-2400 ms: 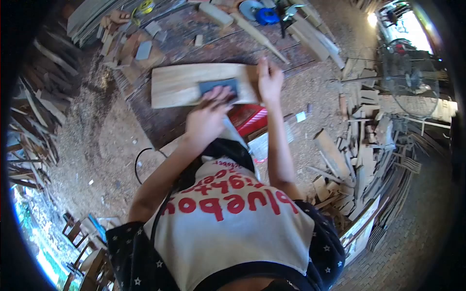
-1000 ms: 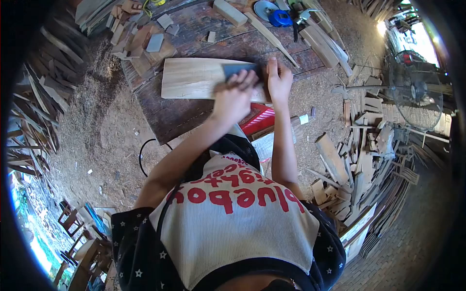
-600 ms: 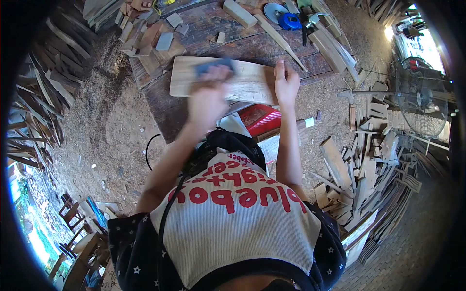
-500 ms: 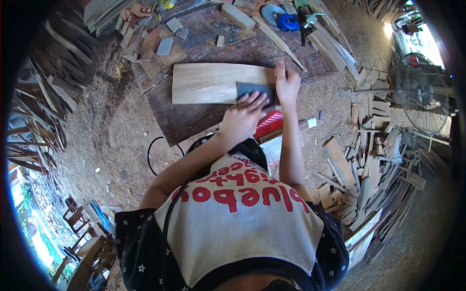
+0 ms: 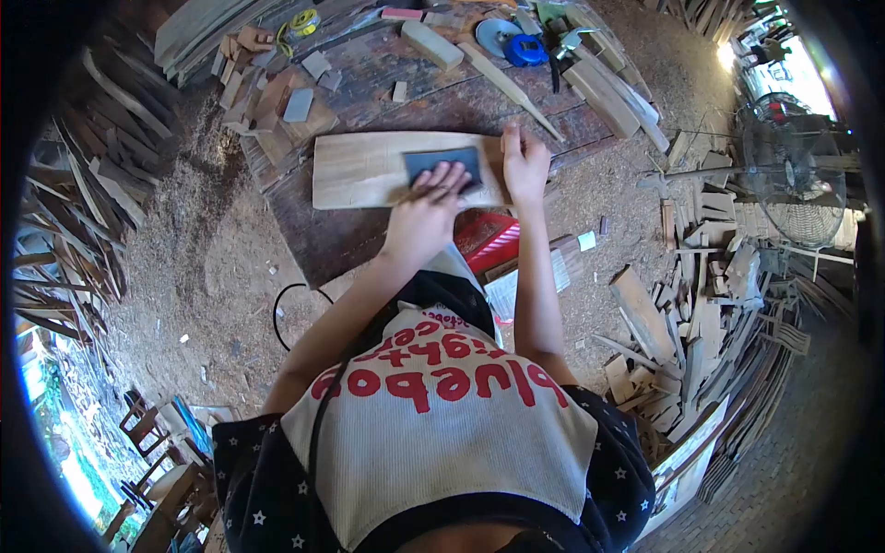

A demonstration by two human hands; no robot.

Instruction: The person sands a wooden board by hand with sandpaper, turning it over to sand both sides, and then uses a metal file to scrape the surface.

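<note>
A pale wooden board [image 5: 355, 170] lies lengthwise across the near edge of the worktable. On its right half is a dark grey sheet of sandpaper [image 5: 441, 164], pressed flat to the wood by the fingers of my left hand [image 5: 424, 217]. My right hand [image 5: 526, 170] grips the board's right end, thumb raised toward the far side; some of its fingers are hidden. A short strip of board shows between the sandpaper and my right hand.
On the worktable [image 5: 369, 111] lie wood offcuts [image 5: 298, 105], a blue tape measure [image 5: 526, 50], a grey disc [image 5: 498, 38] and a long tapered stick [image 5: 507, 88]. A red slatted object [image 5: 489, 238] is below the edge. Scrap wood [image 5: 710, 295] and a fan [image 5: 802, 184] stand right.
My left hand has slid the sandpaper leftward along the board. My right hand keeps its grip at the right end. The whole view has shifted slightly.
</note>
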